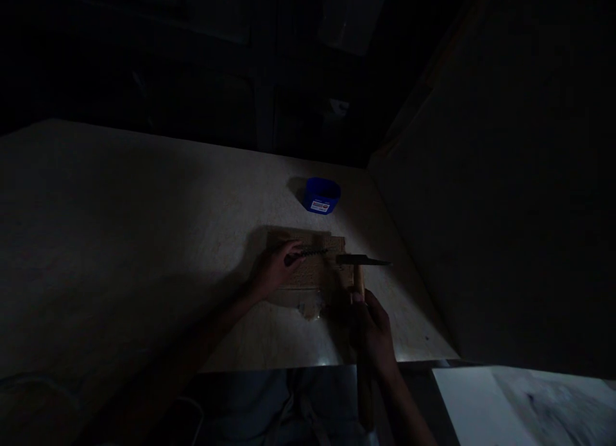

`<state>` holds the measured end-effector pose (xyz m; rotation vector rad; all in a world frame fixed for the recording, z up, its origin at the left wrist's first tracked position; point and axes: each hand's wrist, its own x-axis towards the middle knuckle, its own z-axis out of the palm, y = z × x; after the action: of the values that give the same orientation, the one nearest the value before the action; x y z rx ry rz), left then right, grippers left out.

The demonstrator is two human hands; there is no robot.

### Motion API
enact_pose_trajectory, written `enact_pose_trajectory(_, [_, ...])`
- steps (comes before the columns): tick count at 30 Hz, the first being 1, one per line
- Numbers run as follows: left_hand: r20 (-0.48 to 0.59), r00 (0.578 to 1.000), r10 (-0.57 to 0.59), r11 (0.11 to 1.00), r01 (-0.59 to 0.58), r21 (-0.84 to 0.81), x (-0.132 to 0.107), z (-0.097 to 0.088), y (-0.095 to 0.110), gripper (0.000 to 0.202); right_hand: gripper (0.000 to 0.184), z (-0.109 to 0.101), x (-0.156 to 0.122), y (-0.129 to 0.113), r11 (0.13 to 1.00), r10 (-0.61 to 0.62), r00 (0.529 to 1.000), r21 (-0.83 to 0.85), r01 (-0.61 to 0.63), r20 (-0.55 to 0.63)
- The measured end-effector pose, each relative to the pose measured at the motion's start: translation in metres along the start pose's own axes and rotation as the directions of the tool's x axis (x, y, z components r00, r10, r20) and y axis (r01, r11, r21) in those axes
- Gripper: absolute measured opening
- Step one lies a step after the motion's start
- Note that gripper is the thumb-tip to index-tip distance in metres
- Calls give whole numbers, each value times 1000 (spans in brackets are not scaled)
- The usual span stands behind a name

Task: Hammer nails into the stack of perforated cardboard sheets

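Note:
The scene is very dark. My left hand (276, 266) rests on a small wooden board (312, 266) on the pale table (144, 240), its fingers closed on a dark ridged rod-like tool (308, 252) lying across the board. My right hand (373, 330) grips the wooden handle of a hammer (359, 273). The hammer's dark metal head sits over the board's right end, pointing right. A pale scrap (310, 308) lies at the board's near edge.
A blue tub (321, 196) with a label stands on the table just beyond the board. A dark wall or panel (505, 208) rises at the right. A white sheet (505, 407) lies at the lower right. My lap shows below the table edge.

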<state>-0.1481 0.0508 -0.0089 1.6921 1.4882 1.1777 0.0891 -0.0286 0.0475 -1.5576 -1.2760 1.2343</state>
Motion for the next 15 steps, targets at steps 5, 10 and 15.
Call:
enact_pose_trajectory(5, [-51, 987, 154, 981, -147, 124, -2, -17, 14, 45, 54, -12, -14, 15, 999, 10, 997, 42, -7, -81])
enact_pose_trajectory(10, [-165, 979, 123, 954, -71, 290, -13, -30, 25, 57, 54, -22, -28, 21, 981, 128, 986, 158, -110, -108])
enact_pose_trajectory(15, [-231, 973, -17, 964, 77, 253, -28, -22, 9, 85, 59, -37, -35, 26, 997, 64, 987, 48, -57, -149])
